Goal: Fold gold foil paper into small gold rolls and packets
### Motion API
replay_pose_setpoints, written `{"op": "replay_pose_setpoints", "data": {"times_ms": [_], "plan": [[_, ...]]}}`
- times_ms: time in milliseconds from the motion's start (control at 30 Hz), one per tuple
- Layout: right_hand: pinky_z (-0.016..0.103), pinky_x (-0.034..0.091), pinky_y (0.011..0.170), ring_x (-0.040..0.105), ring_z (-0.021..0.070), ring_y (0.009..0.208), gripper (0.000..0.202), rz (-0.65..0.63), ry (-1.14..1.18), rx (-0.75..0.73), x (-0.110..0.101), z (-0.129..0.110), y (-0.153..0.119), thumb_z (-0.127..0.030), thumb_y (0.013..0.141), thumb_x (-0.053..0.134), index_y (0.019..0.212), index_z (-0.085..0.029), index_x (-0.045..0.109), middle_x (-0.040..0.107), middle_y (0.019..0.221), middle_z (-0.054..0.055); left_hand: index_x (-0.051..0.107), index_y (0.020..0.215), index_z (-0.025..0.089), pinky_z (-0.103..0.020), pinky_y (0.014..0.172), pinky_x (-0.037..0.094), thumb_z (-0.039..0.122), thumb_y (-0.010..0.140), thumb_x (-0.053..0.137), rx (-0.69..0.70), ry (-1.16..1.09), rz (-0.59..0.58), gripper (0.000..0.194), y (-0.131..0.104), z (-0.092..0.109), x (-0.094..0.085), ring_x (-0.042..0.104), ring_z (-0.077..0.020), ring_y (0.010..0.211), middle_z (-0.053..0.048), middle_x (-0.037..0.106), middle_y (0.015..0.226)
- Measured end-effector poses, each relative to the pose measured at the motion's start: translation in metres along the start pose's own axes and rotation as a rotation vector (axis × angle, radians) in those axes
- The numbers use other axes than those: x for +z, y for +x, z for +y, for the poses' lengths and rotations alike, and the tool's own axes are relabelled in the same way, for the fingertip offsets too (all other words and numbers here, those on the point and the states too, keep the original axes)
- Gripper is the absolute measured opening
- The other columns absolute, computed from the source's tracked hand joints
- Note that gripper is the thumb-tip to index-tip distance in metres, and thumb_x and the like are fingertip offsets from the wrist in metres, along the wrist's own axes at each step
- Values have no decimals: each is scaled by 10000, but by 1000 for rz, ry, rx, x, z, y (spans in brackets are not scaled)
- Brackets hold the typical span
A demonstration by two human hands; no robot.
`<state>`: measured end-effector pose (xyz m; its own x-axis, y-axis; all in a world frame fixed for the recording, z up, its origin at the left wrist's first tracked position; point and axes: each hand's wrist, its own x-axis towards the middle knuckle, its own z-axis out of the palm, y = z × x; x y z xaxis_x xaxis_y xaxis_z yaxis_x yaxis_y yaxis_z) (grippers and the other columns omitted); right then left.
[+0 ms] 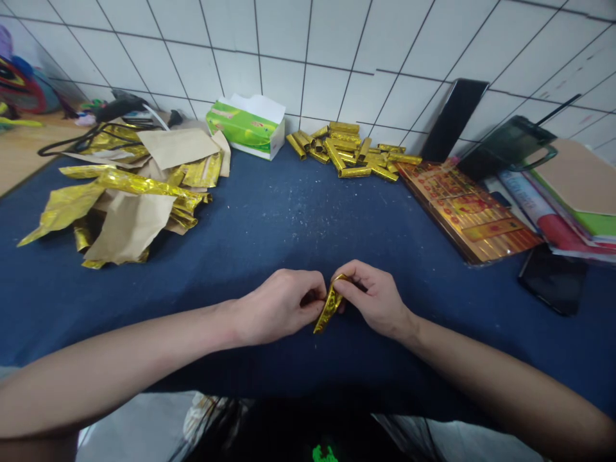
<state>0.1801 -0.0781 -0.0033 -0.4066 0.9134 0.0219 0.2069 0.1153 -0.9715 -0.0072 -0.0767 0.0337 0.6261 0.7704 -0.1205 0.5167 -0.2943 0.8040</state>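
Note:
A small folded strip of shiny gold foil paper [328, 313] is held low over the dark blue tabletop [308, 237], close to its front edge. My right hand [378, 298] pinches the upper end between thumb and fingers. From the other side, my left hand [283, 305] is closed with its fingertips against the strip's left edge. Part of the strip is hidden behind the fingers. Toward the wall lies a pile of gold foil tubes [346, 151]. On the left is a heap of crumpled gold foil [144, 183] mixed with brown paper pieces [132, 224].
A green tissue box [248, 128] stands by the tiled wall [279, 38]. To the right are a flat gold-and-red packet [474, 208], a propped phone [455, 119], a dark mug [510, 151], a stack of papers [577, 192] and a black phone [553, 279]. Small flecks dot the tabletop.

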Motion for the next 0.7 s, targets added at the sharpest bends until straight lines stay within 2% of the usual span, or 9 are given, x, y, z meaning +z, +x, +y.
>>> {"op": "replay_pose_setpoints", "data": {"times_ms": [200,333,600,700], "plan": [[203,463,440,539,71,453,91,85,-22,-11,3,2,0,-254,818,531,784,-171,545,567,596,-32,561,812,171,-204,572,425,245,800,484,-81,-161,-49,108,-1,1,-1,551,-84,616,25,618,711],[197,456,430,536,66,441,92,109,-31,-11,4,3,0,-258,817,533,787,-172,545,568,606,-37,554,805,170,-216,592,429,304,785,536,-105,-176,-73,137,-1,2,-1,569,-96,641,22,636,717],[223,454,485,544,82,464,102,122,-78,-61,-1,2,1,-261,823,528,791,-170,561,554,547,-42,538,800,178,-225,557,395,201,827,434,-70,52,72,109,4,-7,-5,523,-93,594,31,580,672],[234,467,506,549,88,488,107,77,-133,-62,-4,0,3,-257,823,528,842,-172,590,576,582,-31,524,814,174,-228,585,411,169,836,419,19,155,128,107,6,-14,-7,527,-97,631,17,582,724]]}}
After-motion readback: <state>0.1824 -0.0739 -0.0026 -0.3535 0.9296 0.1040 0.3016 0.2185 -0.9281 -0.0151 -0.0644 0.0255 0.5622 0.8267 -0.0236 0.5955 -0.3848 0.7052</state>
